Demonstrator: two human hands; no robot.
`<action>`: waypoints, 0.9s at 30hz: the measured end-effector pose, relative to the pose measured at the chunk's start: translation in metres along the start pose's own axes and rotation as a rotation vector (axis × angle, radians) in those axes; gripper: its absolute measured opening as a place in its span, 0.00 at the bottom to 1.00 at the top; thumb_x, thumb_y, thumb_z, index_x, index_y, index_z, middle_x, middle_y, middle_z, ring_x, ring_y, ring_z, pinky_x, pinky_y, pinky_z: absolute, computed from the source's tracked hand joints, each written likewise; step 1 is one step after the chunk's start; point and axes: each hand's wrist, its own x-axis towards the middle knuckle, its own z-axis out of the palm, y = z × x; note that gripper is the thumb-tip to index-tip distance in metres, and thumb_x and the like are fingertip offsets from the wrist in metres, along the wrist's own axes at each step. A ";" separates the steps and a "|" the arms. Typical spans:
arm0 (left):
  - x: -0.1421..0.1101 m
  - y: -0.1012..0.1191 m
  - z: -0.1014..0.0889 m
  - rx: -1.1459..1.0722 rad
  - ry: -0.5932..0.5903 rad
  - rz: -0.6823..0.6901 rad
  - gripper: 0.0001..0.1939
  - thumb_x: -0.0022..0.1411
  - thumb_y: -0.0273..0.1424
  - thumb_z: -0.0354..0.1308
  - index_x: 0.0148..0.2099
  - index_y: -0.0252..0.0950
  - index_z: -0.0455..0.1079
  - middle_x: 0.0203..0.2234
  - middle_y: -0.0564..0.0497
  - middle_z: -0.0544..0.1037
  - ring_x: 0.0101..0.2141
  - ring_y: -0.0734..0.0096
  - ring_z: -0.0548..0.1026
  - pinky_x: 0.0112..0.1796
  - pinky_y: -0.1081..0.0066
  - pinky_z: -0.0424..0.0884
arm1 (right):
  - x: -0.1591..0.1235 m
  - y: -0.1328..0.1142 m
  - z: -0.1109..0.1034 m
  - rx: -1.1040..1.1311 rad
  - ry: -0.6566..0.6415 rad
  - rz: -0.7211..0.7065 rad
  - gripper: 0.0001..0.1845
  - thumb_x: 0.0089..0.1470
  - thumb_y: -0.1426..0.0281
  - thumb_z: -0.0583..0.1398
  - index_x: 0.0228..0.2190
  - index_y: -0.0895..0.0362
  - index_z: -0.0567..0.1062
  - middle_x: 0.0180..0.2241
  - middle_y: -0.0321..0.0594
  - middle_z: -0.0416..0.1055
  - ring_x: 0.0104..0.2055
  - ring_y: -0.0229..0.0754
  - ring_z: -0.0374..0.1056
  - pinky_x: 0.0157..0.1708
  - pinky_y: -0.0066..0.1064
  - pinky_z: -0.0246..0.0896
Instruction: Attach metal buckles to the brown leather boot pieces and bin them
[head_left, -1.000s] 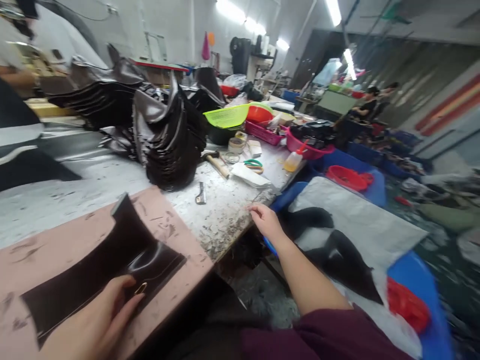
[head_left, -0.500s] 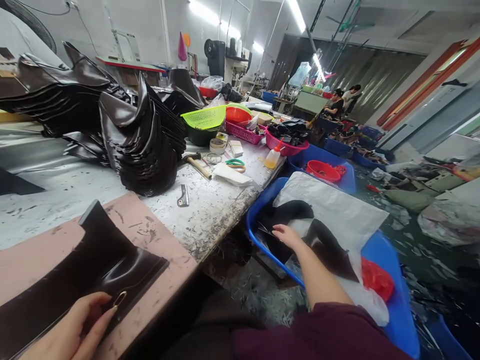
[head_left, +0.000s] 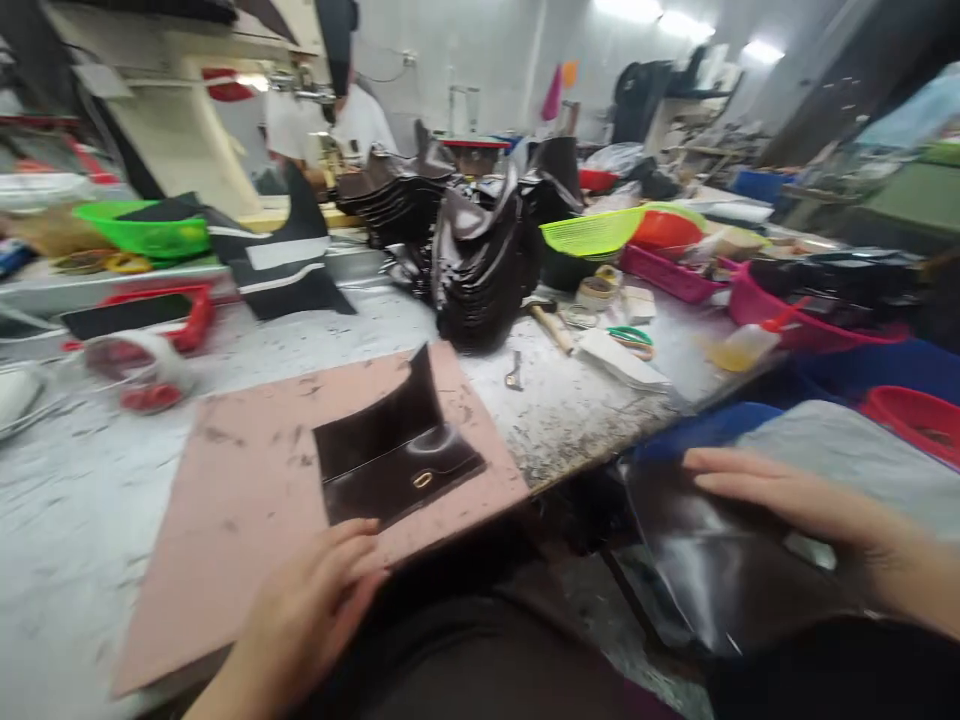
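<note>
On the pink mat point(head_left: 247, 480) lies a dark brown glossy leather piece point(head_left: 367, 490) with a raised, folded-looking back part. A small gold oval ring point(head_left: 423, 480) rests on its front. My left hand point(head_left: 315, 600) is at the leather's near edge, fingers loosely extended and slightly blurred, gripping nothing visible. At the right, my right hand point(head_left: 780, 500) holds a second dark brown leather piece point(head_left: 720, 570) beside the table edge. Its fingers lie along the upper side; the thumb is hidden.
Stacked leather pieces point(head_left: 480, 260) stand behind the mat. A hammer point(head_left: 553, 328), a small blade-like tool point(head_left: 514, 372), green-handled scissors point(head_left: 631, 340) and a glue bottle point(head_left: 746, 348) lie rightward. Blue tubs point(head_left: 697, 428) adjoin the table; a red tray point(head_left: 184, 318) sits left.
The view has turned left. My left hand has left the gold ring and moved to the leather's near edge. My right hand has brought a leather piece from the blue tub toward the table.
</note>
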 end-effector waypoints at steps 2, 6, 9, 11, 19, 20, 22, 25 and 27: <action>-0.003 0.018 0.003 -0.004 0.031 0.147 0.11 0.57 0.28 0.57 0.45 0.40 0.68 0.41 0.45 0.76 0.37 0.67 0.76 0.39 0.73 0.73 | 0.019 -0.035 0.040 0.145 -0.416 -0.131 0.16 0.48 0.54 0.56 0.24 0.53 0.74 0.26 0.38 0.71 0.28 0.41 0.67 0.27 0.30 0.62; -0.005 0.035 0.002 -0.069 0.022 0.401 0.10 0.59 0.22 0.51 0.43 0.35 0.69 0.34 0.44 0.78 0.27 0.68 0.76 0.27 0.72 0.73 | 0.044 -0.112 0.126 0.040 -0.775 -0.443 0.14 0.56 0.61 0.51 0.26 0.56 0.70 0.25 0.35 0.68 0.29 0.38 0.65 0.29 0.27 0.61; -0.016 0.027 -0.006 -0.080 -0.005 0.445 0.13 0.59 0.20 0.47 0.44 0.32 0.68 0.33 0.42 0.78 0.23 0.66 0.75 0.21 0.69 0.71 | 0.049 -0.149 0.161 -0.246 -0.715 -0.717 0.10 0.57 0.67 0.52 0.29 0.56 0.71 0.29 0.37 0.69 0.30 0.39 0.65 0.30 0.28 0.60; -0.029 0.017 -0.010 -0.068 0.004 0.357 0.16 0.59 0.19 0.47 0.48 0.31 0.67 0.34 0.40 0.78 0.27 0.62 0.76 0.25 0.66 0.72 | 0.051 -0.160 0.173 -0.418 -0.585 -0.843 0.10 0.58 0.67 0.52 0.31 0.56 0.71 0.36 0.40 0.69 0.29 0.39 0.66 0.28 0.29 0.60; -0.055 -0.001 -0.016 0.065 -0.028 0.234 0.13 0.59 0.19 0.49 0.41 0.35 0.71 0.35 0.44 0.78 0.32 0.63 0.77 0.28 0.68 0.75 | 0.053 -0.156 0.212 -0.582 -0.283 -1.042 0.15 0.60 0.66 0.47 0.26 0.57 0.69 0.36 0.44 0.69 0.21 0.36 0.64 0.18 0.27 0.54; -0.055 -0.002 -0.015 0.090 -0.017 0.234 0.12 0.59 0.19 0.49 0.40 0.35 0.72 0.36 0.45 0.78 0.32 0.65 0.77 0.27 0.69 0.75 | 0.052 -0.156 0.214 -0.571 -0.265 -1.055 0.16 0.60 0.67 0.47 0.26 0.57 0.69 0.36 0.44 0.69 0.21 0.35 0.64 0.18 0.27 0.54; -0.054 -0.004 -0.012 0.133 0.048 0.257 0.10 0.59 0.20 0.51 0.36 0.33 0.72 0.34 0.47 0.79 0.31 0.68 0.77 0.28 0.71 0.75 | 0.051 -0.156 0.216 -0.557 -0.228 -1.065 0.17 0.61 0.68 0.46 0.25 0.57 0.68 0.36 0.44 0.69 0.20 0.34 0.63 0.18 0.26 0.53; -0.052 -0.007 -0.008 0.150 0.147 0.297 0.07 0.59 0.19 0.53 0.34 0.30 0.72 0.31 0.48 0.79 0.32 0.70 0.77 0.31 0.72 0.76 | 0.049 -0.157 0.215 -0.561 -0.181 -1.057 0.17 0.61 0.69 0.46 0.24 0.57 0.67 0.37 0.43 0.70 0.20 0.34 0.63 0.18 0.27 0.52; -0.051 -0.008 -0.006 0.140 0.154 0.297 0.06 0.59 0.19 0.54 0.34 0.28 0.73 0.31 0.48 0.79 0.34 0.69 0.76 0.32 0.72 0.75 | 0.050 -0.158 0.215 -0.566 -0.169 -1.054 0.17 0.61 0.68 0.46 0.25 0.57 0.67 0.36 0.43 0.70 0.20 0.34 0.63 0.18 0.27 0.52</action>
